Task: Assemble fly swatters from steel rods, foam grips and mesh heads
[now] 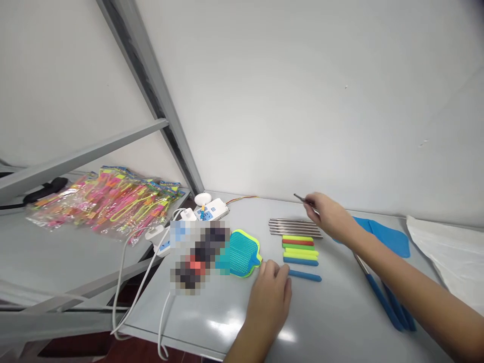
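Observation:
My right hand (327,214) is closed round a thin metal rod (301,198) and holds it above the far end of a row of metal rods (291,227) lying on the grey table (212,307). My left hand (270,292) rests on the table, its fingertips pinching the end of a blue foam grip (306,276). Between the hands lies a stack of coloured foam grips (300,249) in yellow, red, green and blue. A teal and green swatter head (244,253) lies just left of my left hand.
Blue swatter heads (393,239) and blue-handled rods (389,305) lie under my right forearm. A white bag (449,252) is at the right. White power strips (212,209) with cables sit at the left, beside a shelf holding packets of colourful toys (109,201).

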A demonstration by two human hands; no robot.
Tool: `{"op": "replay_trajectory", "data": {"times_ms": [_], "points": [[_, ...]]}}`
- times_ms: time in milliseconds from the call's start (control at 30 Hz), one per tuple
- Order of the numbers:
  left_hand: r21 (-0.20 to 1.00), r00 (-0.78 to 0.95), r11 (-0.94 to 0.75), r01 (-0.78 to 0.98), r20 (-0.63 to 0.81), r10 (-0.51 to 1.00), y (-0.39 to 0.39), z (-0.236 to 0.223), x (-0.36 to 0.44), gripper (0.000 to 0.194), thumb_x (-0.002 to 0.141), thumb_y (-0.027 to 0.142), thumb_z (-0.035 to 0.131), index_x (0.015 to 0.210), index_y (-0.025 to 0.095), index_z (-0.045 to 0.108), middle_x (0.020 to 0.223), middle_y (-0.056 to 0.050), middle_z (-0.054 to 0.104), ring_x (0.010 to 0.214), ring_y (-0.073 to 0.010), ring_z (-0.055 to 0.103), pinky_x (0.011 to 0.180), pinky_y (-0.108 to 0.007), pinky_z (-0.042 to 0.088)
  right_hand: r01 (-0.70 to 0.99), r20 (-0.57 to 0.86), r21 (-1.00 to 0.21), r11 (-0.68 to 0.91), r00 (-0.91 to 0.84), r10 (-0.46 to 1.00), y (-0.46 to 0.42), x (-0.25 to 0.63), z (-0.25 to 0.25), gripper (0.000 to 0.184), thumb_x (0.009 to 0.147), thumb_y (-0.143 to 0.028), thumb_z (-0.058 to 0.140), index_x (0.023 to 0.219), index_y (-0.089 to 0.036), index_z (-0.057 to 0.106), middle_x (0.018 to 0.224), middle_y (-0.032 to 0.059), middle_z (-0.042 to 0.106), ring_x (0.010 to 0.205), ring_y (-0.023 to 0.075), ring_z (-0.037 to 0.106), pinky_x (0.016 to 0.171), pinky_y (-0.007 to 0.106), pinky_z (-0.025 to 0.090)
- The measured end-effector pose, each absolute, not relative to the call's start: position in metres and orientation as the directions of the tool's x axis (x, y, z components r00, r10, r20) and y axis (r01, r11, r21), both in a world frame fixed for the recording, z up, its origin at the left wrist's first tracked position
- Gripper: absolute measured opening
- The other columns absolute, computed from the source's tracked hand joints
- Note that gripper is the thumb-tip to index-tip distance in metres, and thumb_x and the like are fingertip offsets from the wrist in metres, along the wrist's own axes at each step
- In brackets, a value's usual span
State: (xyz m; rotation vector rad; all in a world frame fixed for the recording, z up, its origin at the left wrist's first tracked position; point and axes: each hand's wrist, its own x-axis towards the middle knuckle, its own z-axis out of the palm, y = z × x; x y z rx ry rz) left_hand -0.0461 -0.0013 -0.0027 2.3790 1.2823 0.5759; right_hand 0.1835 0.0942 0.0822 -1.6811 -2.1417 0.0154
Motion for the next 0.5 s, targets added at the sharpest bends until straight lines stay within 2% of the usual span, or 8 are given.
{"op": "replay_trajectory", "data": {"times_ms": [133, 233, 333, 400, 500], "points": [[0.482, 0.537, -0.554, 0.679, 0.189, 0.822, -0.002, -0.004, -0.047, 0.016, 0.089, 0.013, 0.047, 0.096, 0.021, 0.059, 0.094, -0.006, 0.052, 0.088, -0.0243, 0.048, 0.077, -0.040, 0.046, 0.863, 0.466, -0.454, 0.221, 0.018, 0.885, 0.030, 0.184, 0.078, 0.019, 0.093, -0.033, 0.047, 0.109, -0.022, 0.048, 0.085, 0.0052, 0.064, 0.068, 0.0189, 0.063, 0.057, 0.029, 0.046], [0.556, 0.555, -0.579, 0.597, 0.236, 0.798, -0.003, -0.004, -0.050, 0.012, 0.090, 0.014, 0.050, 0.095, 0.021, 0.059, 0.097, -0.006, 0.053, 0.090, -0.0233, 0.049, 0.079, -0.040, 0.046, 0.738, 0.527, -0.638, 0.220, 0.210, 0.824, -0.010, 0.174, 0.066, 0.021, 0.092, -0.031, 0.053, 0.111, -0.024, 0.050, 0.083, 0.0031, 0.061, 0.064, 0.0162, 0.058, 0.054, 0.028, 0.044], [0.673, 0.546, -0.607, 0.423, 0.345, 0.763, -0.004, -0.001, -0.055, 0.012, 0.092, 0.017, 0.051, 0.102, 0.021, 0.057, 0.101, -0.006, 0.053, 0.093, -0.0211, 0.050, 0.084, -0.039, 0.045, 0.423, 0.500, -0.851, 0.311, 0.474, 0.725, -0.040, 0.155, 0.062, 0.016, 0.091, -0.031, 0.055, 0.106, -0.025, 0.052, 0.078, -0.0001, 0.054, 0.058, 0.0119, 0.049, 0.050, 0.026, 0.039], [0.725, 0.520, -0.624, 0.292, 0.428, 0.739, -0.005, 0.001, -0.058, 0.015, 0.092, 0.016, 0.052, 0.105, 0.022, 0.055, 0.102, -0.005, 0.052, 0.095, -0.0193, 0.051, 0.086, -0.036, 0.044, 0.147, 0.392, -0.909, 0.390, 0.620, 0.680, -0.053, 0.144, 0.066, 0.008, 0.091, -0.032, 0.055, 0.091, -0.023, 0.055, 0.066, -0.0042, 0.044, 0.050, 0.0089, 0.038, 0.045, 0.024, 0.030], [0.761, 0.492, -0.634, 0.140, 0.502, 0.711, -0.008, 0.002, -0.058, 0.019, 0.091, 0.014, 0.055, 0.107, 0.023, 0.052, 0.102, -0.004, 0.053, 0.097, -0.0173, 0.053, 0.086, -0.032, 0.045, -0.219, 0.208, -0.856, 0.468, 0.684, 0.699, -0.064, 0.135, 0.076, 0.039, 0.092, -0.045, 0.045, 0.063, -0.020, 0.048, 0.052, -0.0069, 0.024, 0.042, 0.0075, 0.024, 0.041, 0.024, 0.021]]}}
